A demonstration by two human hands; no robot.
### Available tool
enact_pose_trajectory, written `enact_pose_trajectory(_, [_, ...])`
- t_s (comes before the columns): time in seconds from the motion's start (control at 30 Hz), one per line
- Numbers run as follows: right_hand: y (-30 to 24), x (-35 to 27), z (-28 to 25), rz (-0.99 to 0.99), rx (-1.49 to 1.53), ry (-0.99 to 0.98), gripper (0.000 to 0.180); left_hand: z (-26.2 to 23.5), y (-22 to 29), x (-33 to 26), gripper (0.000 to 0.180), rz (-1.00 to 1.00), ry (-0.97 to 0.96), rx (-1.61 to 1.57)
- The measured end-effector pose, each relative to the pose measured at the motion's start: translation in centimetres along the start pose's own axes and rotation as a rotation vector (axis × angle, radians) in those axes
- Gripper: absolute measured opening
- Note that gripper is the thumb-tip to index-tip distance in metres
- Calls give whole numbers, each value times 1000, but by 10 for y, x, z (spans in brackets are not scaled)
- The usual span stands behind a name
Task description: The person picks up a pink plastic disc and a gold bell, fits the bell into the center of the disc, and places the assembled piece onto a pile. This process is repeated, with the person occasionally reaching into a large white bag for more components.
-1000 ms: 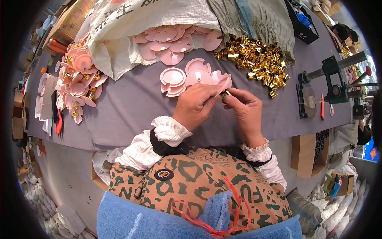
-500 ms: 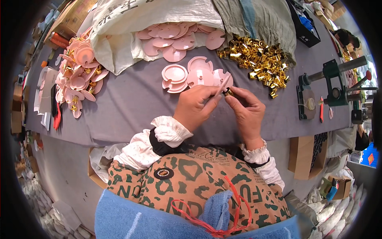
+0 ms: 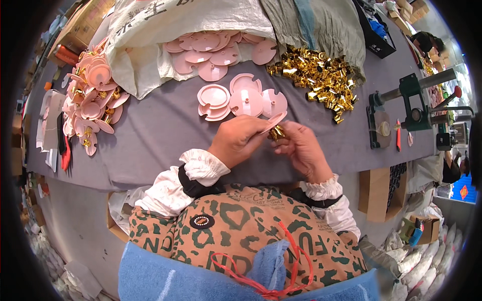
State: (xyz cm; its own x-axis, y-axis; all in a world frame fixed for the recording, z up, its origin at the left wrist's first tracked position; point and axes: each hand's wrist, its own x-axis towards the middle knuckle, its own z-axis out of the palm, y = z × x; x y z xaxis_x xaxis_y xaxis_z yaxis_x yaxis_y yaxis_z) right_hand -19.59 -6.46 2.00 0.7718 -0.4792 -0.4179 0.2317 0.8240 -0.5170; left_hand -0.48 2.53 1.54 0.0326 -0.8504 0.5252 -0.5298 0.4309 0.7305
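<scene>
My left hand [image 3: 237,141] grips a notched pink plastic disc [image 3: 274,122] by its edge, tilted over the near part of the table. Just under the disc a shiny gold fitting [image 3: 276,133] sits against its underside. My right hand [image 3: 303,149] has its fingers closed round that fitting; its fingertips are partly blurred. Whether the two parts are joined I cannot tell. Beyond my hands lie several loose pink discs [image 3: 247,103], some showing a small central stud. A heap of gold fittings [image 3: 321,80] is spread at the far right of them.
A white sack [image 3: 143,55] spills more pink discs at the back. On the left stands a pile of discs with gold fittings [image 3: 95,103], beside red-handled scissors [image 3: 66,154]. A green hand press [image 3: 414,103] occupies the right side. Blue towel [image 3: 201,276] covers my lap.
The disc has tipped from nearly upright to flatter, and the gold fitting now shows beneath it. My right hand has moved down and a little left; the view has shifted slightly.
</scene>
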Motion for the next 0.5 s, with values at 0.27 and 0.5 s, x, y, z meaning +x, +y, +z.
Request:
enact_pose_trajectory(0.27, [-74,19,-64,-918,-2142,547,39,-102,-34,4,19,-565,586,18])
enact_pose_trajectory(0.5, [-77,28,-72,-883,-2106,549,33,-280,-43,27,39,-294,866,1021])
